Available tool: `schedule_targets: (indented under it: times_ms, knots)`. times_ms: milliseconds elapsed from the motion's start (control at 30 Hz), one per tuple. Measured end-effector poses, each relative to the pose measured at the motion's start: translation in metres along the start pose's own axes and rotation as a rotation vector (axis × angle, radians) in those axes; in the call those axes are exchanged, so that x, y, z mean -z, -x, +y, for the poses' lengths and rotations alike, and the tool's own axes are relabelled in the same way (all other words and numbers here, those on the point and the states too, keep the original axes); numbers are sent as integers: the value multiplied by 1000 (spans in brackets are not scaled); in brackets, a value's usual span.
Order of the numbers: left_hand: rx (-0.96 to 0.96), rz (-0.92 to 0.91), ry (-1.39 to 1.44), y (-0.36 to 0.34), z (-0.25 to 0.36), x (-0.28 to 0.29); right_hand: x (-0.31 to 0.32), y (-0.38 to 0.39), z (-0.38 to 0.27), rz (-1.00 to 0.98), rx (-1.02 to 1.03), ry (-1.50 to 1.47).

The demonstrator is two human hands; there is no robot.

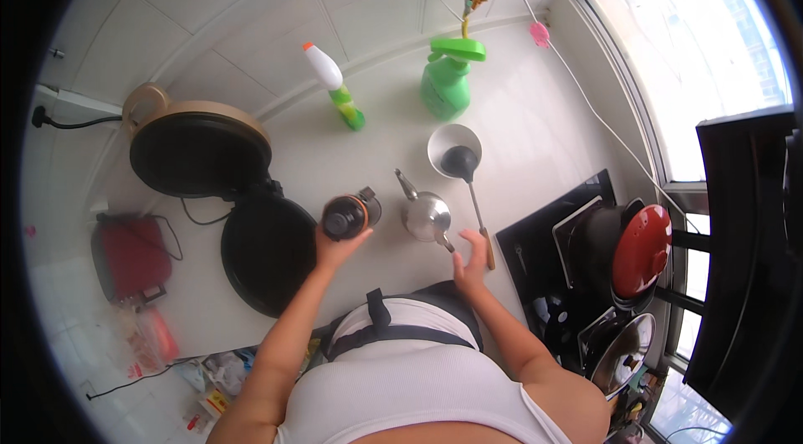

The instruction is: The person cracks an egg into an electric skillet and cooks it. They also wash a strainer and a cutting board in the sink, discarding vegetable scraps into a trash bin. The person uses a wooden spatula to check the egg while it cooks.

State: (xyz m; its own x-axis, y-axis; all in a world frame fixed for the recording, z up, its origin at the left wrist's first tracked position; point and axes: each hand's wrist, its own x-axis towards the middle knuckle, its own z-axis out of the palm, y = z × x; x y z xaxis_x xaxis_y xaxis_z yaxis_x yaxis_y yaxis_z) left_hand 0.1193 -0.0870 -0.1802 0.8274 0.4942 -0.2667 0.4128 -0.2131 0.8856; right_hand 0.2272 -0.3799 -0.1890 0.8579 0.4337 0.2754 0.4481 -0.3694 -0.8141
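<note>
My left hand (335, 248) is closed around a dark bottle (346, 215) with a black lid, an orange ring and a side clasp or handle. It holds the bottle above the counter, beside the open electric griddle (269, 253). A small shiny metal kettle (427, 216) with a spout stands right of the bottle. My right hand (471, 265) is open, thumb and fingers apart, at the kettle's handle; whether it touches cannot be told. Just beyond lies a ladle (475, 203) with a wooden grip, its dark head in a white bowl (437, 139).
A green spray bottle (446, 88) and a white-and-green bottle (335, 84) stand by the back wall. On the right, a black gas stove (523, 256) carries a red-lidded pot (642, 251) and a glass-lidded pan (623, 354). A red appliance (132, 258) sits far left.
</note>
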Motion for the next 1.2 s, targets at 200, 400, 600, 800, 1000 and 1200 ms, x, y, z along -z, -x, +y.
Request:
schedule_targets:
  times_ms: [200,400,600,800,1000,1200]
  knots:
    - [-35,-58,-311,5,32,58,23,-139,-2,128,-25,90]
    - [146,72,254,-115,121,76,-16,-287,23,-100,-178,163]
    - [-43,198,-95,-239,55,21,-58,-323,31,-96,-139,286]
    - [-38,281,-133,-265,56,-11,-107,-324,7,-102,-50,204]
    - [-97,350,-219,-268,88,-30,-135,-330,-8,-269,-61,139]
    - [-257,122,-283,-211,47,33,-46,-274,4,-209,-65,314]
